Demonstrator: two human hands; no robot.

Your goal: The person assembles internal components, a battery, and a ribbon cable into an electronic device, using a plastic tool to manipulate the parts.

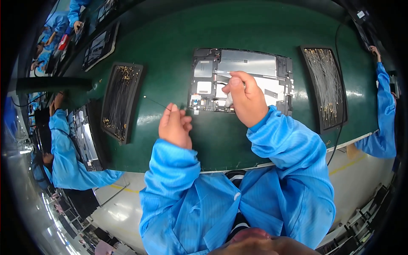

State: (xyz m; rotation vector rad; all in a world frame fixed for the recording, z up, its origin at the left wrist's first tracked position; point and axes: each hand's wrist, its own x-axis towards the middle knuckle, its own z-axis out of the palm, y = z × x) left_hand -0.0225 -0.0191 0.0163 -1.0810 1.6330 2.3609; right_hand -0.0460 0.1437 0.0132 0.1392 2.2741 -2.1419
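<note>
My left hand pinches a thin black antenna cable between thumb and fingertips. The cable's small, light-coloured end sticks out to the left over the green bench. My right hand is closed above the opened tablet-like device, its thumb and forefinger together. Something pale shows under the right fingers; its kind is hidden. Flat on the bench, the device has a black frame, silver panels and small boards along its left and near sides.
A dark tray of black cables stands left of the device, and another tray of grey cables stands to its right. More opened devices lie farther left. A black cord crosses the right side. Co-workers in blue sleeves work at both sides.
</note>
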